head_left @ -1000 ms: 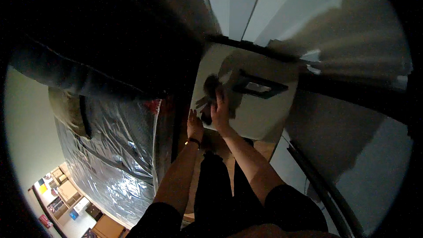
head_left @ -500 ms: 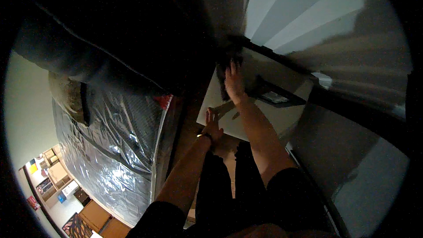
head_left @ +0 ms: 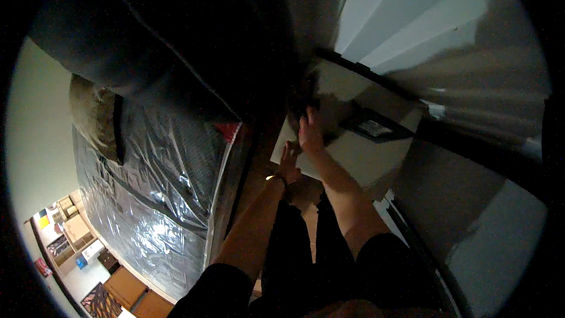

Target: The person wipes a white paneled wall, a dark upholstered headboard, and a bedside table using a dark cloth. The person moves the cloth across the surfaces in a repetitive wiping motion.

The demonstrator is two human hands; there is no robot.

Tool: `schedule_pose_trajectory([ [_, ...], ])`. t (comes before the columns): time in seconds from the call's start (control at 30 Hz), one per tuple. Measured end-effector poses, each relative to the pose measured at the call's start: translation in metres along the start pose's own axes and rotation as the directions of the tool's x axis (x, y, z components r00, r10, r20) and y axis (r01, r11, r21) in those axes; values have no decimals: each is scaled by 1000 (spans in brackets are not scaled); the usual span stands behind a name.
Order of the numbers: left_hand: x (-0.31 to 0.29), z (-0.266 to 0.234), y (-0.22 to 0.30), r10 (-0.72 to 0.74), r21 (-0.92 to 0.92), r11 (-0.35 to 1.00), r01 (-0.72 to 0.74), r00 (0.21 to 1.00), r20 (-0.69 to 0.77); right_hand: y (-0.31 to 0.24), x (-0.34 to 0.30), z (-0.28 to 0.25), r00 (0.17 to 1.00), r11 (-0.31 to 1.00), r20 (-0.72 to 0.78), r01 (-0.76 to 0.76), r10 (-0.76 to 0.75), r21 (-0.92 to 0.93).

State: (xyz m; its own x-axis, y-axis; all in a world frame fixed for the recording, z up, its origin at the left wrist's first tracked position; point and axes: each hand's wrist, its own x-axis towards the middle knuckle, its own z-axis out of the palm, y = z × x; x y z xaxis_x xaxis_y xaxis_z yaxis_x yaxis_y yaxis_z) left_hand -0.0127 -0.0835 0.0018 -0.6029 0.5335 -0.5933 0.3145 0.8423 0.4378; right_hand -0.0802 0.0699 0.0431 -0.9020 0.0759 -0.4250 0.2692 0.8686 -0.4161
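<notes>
A pale, flat-topped piece of furniture (head_left: 368,162), like a small cabinet or table, stands in front of me. My left hand (head_left: 288,165) is at its near left edge, fingers stretched out and nothing visible in them. My right hand (head_left: 311,134) reaches over the top, just ahead of the left. Its fingers point away from me and meet a dark, soft-looking patch (head_left: 301,97); cloth or shadow, I cannot tell which. To the right of that hand, a black picture frame (head_left: 376,125) lies or leans on the pale top.
On the left is a mattress (head_left: 147,200) in shiny clear plastic, with a brownish cushion (head_left: 94,118) on it. A large dark padded shape (head_left: 159,53) fills the upper left. Pale wall panels (head_left: 406,17) rise behind the furniture. Shelves and boxes (head_left: 126,288) stand at lower left.
My right hand has drawn back toward me, closer to the left hand. The left stays by the edge. The view has shifted slightly.
</notes>
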Motion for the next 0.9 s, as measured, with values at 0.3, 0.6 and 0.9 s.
schedule_pose_trajectory([
  [0.3,-94,-4,-22,-272,-193,949,248,956,-113,67,-149,36,998,739,63,-62,27,671],
  [0.6,-122,-88,83,-279,-200,933,298,953,115,244,-311,40,980,947,-137,177,-145,267],
  [0.9,-159,-349,259,187,17,894,-447,339,-922,193,-296,-157,912,373,374,-411,171,832],
])
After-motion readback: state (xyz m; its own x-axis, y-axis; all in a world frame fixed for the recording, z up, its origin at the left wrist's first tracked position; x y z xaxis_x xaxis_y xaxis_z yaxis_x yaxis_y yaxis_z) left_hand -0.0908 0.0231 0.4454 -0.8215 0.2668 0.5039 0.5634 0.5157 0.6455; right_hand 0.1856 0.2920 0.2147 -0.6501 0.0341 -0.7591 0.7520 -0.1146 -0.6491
